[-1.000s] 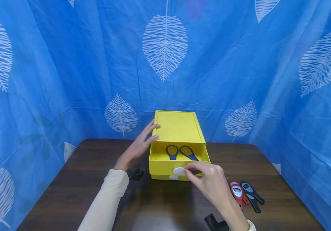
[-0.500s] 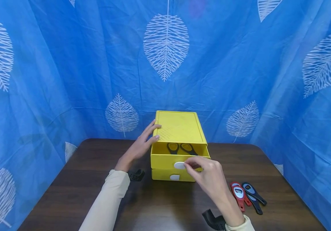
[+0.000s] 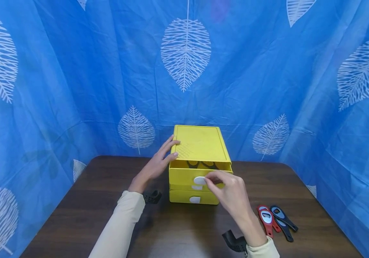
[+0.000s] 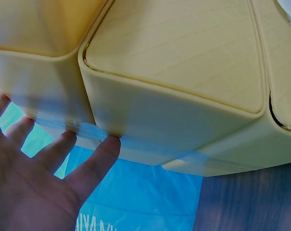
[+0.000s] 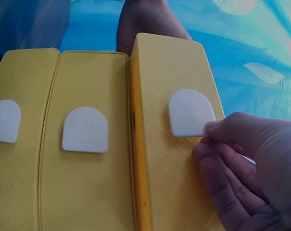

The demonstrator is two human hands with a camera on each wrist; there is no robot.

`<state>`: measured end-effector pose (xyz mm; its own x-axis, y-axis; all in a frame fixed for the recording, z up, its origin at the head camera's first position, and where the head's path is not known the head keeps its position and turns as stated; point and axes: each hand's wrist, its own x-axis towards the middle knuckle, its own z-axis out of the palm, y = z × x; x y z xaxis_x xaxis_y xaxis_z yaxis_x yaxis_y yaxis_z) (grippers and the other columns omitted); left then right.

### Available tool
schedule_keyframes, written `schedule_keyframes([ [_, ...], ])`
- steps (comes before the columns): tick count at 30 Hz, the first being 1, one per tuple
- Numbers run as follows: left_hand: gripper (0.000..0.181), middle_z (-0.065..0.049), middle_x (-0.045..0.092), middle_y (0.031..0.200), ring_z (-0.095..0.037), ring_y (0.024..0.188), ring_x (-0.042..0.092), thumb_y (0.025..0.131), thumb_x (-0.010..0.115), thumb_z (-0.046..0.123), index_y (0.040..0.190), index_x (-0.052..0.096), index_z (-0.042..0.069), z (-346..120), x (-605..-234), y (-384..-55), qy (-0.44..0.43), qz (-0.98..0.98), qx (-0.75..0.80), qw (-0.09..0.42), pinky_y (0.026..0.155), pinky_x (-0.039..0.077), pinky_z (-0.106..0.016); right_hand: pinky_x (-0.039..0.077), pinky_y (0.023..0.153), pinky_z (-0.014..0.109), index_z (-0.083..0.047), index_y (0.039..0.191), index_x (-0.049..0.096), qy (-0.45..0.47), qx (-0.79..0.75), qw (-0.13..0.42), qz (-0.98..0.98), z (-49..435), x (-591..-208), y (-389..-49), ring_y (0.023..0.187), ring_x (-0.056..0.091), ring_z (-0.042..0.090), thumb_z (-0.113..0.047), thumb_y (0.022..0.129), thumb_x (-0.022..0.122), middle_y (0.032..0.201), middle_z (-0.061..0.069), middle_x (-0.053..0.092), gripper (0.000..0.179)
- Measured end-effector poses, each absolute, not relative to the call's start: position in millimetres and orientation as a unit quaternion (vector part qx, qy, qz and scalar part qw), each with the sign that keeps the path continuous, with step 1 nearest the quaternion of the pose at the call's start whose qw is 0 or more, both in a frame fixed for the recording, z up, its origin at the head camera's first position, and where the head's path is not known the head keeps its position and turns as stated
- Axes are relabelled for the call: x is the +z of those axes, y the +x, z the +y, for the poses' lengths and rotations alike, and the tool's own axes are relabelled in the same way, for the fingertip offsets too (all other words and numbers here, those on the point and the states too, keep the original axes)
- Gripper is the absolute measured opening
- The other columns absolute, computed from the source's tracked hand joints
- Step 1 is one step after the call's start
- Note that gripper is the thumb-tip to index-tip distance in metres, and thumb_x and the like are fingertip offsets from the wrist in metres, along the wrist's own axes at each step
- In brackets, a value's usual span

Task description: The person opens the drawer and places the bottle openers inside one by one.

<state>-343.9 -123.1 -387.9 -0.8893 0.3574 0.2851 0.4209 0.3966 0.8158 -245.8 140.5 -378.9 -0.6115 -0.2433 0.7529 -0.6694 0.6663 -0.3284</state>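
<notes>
A yellow drawer box [image 3: 200, 143] stands on the dark wooden table, its top drawer [image 3: 181, 177] pulled partly out. Inside that drawer, the dark looped heads of two bottle openers [image 3: 188, 165] show under the box's top edge. My right hand [image 3: 231, 190] pinches the drawer's white rounded handle [image 5: 191, 113] at one edge between thumb and fingers. Along the left side of the box, my left hand [image 3: 153, 165] rests with its fingers spread and its fingertips on the yellow wall, as the left wrist view shows too.
Red bottle openers [image 3: 266, 218] and black bottle openers [image 3: 284, 216] lie in a pile on the table [image 3: 313, 229] to the right. Two lower drawers with white handles [image 5: 85, 130] are closed. A blue leaf-patterned curtain [image 3: 236, 71] hangs behind and at both sides.
My right hand has pushed the top drawer inward, away from me, so less of the bottle openers shows and the lower handles are uncovered. My left hand stays against the box.
</notes>
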Motion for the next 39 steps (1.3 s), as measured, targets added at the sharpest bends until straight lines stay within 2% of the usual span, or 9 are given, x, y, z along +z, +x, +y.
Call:
schedule_keyframes([
  [20,0.054,0.011,0.007,0.174,-0.026,0.161,0.005,0.105,0.048,0.05,0.155,0.04,0.03,-120.5,-389.9,-342.1,-0.228,-0.832,-0.505,0.029,0.121,0.016,-0.071,0.062,0.067,0.03,-0.009,0.092,0.082,0.23,0.308,0.394,-0.835,134.8,-389.3,-259.9,0.076,0.076,0.015,-0.01,0.078,0.09,0.086,0.003,0.079,0.016],
  [27,0.053,0.006,0.007,0.174,-0.028,0.161,0.005,0.107,0.048,0.045,0.156,0.04,0.026,-121.8,-386.8,-341.1,-0.232,-0.833,-0.501,0.037,0.122,0.017,-0.069,0.06,0.066,0.031,-0.011,0.09,0.082,0.227,0.307,0.418,-0.824,130.1,-391.2,-267.5,0.076,0.075,0.013,-0.01,0.081,0.088,0.084,0.001,0.079,0.012],
  [39,0.052,0.0,0.007,0.175,-0.032,0.161,0.005,0.108,0.048,0.038,0.156,0.04,0.021,-121.3,-385.9,-341.2,-0.244,-0.832,-0.497,0.042,0.121,0.016,-0.071,0.061,0.066,0.031,-0.01,0.09,0.081,0.223,0.307,0.424,-0.823,129.7,-392.5,-268.7,0.075,0.075,0.014,-0.01,0.082,0.087,0.083,0.002,0.079,0.01],
])
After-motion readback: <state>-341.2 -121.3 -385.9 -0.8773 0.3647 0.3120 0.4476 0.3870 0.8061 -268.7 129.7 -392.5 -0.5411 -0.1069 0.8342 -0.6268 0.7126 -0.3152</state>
